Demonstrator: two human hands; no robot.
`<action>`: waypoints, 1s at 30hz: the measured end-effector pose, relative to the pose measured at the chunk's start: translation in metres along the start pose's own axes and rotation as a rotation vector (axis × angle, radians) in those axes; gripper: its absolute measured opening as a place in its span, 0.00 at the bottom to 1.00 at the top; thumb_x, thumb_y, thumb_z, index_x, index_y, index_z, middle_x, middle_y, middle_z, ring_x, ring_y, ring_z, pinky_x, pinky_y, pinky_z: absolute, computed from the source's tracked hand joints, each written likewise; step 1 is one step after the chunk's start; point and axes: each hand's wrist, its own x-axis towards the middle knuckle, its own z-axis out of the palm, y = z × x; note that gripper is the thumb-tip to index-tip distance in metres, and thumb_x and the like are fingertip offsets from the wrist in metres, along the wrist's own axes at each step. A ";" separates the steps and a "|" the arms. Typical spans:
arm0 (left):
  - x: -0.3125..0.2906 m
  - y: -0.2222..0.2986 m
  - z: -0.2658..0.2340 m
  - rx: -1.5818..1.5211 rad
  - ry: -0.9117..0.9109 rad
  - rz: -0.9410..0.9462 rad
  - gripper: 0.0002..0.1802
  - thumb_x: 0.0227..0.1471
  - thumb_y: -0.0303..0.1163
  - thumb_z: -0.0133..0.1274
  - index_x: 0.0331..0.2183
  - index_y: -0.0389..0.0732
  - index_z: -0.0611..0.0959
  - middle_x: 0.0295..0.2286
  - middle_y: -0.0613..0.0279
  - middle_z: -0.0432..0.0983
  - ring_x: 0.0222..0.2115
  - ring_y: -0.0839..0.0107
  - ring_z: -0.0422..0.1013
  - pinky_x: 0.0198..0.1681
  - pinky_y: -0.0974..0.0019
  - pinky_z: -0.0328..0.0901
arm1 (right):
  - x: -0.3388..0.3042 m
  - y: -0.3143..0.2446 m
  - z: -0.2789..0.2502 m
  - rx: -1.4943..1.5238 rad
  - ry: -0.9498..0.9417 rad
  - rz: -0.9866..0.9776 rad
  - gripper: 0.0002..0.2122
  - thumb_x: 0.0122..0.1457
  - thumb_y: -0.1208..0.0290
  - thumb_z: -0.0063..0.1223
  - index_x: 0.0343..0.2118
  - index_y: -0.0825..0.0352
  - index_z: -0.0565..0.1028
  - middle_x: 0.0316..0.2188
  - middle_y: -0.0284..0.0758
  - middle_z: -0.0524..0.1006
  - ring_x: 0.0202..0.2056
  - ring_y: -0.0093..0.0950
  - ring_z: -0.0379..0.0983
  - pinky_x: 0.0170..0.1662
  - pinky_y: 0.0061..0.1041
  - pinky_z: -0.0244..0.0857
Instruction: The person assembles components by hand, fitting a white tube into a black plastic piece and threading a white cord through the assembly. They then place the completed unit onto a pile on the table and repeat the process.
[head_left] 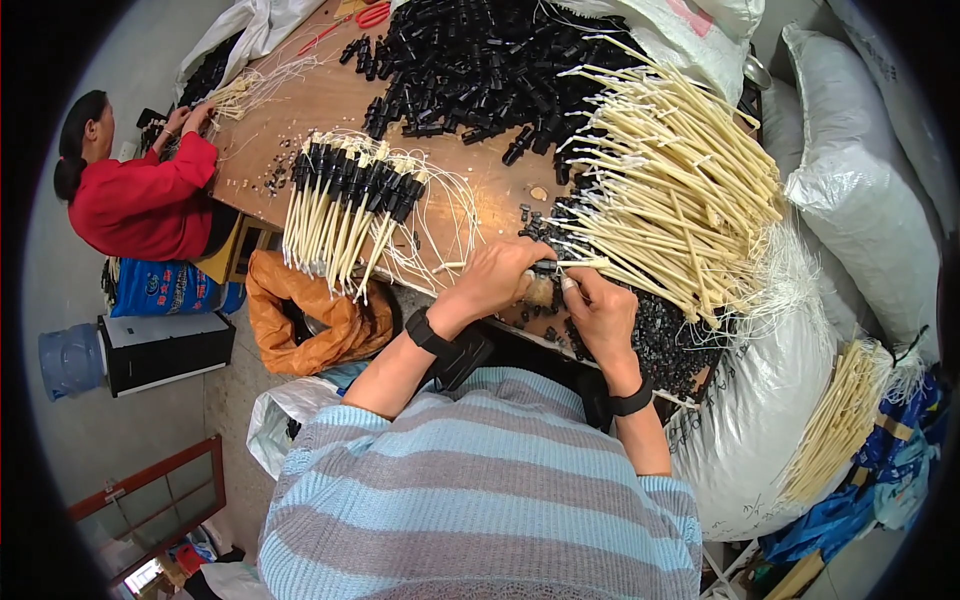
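My left hand [493, 280] pinches a small black plastic fitting [545, 266] near the table's front edge. Close against it, my right hand [603, 308] holds the end of a thin cream tube [588, 263], its thumb and forefinger pressed together. Tube and fitting meet between the hands; how far one goes into the other is hidden by my fingers. To the left lies a row of cream tubes with black fittings [350, 190] on their ends. A big heap of bare cream tubes [670, 190] with white tips and trailing strings is at the right.
Black fittings [480, 60] are piled at the far side, and tiny black pieces [660, 345] lie by my right wrist. A co-worker in a red top [150, 205] handles tubes at the far left. An orange bag [270, 320] stands below the table; white sacks [860, 150] crowd the right.
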 end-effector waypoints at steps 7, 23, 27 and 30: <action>0.009 0.007 0.010 -0.301 0.130 -0.026 0.22 0.39 0.19 0.49 0.41 0.35 0.77 0.33 0.51 0.77 0.34 0.50 0.73 0.40 0.56 0.67 | 0.000 -0.003 0.001 -0.004 0.004 -0.020 0.07 0.49 0.75 0.59 0.33 0.63 0.80 0.16 0.38 0.74 0.17 0.33 0.72 0.22 0.27 0.65; 0.001 0.003 0.008 0.105 0.095 0.146 0.20 0.37 0.15 0.47 0.37 0.38 0.78 0.29 0.51 0.75 0.35 0.50 0.71 0.39 0.54 0.65 | 0.000 0.000 -0.003 -0.017 -0.005 -0.042 0.07 0.47 0.76 0.56 0.32 0.63 0.79 0.19 0.39 0.76 0.19 0.37 0.73 0.23 0.31 0.66; -0.001 -0.001 0.011 0.019 0.046 0.147 0.21 0.38 0.15 0.47 0.39 0.38 0.76 0.31 0.51 0.76 0.37 0.50 0.72 0.39 0.54 0.66 | -0.003 -0.001 -0.002 0.118 -0.085 0.037 0.08 0.51 0.76 0.55 0.35 0.64 0.78 0.20 0.41 0.75 0.19 0.37 0.73 0.24 0.30 0.65; 0.001 0.012 0.002 -0.033 -0.175 -0.001 0.24 0.39 0.16 0.49 0.43 0.39 0.75 0.33 0.51 0.77 0.38 0.51 0.73 0.39 0.55 0.66 | -0.004 -0.005 -0.004 0.238 -0.142 0.016 0.09 0.53 0.77 0.54 0.38 0.66 0.75 0.19 0.41 0.73 0.18 0.36 0.71 0.23 0.31 0.63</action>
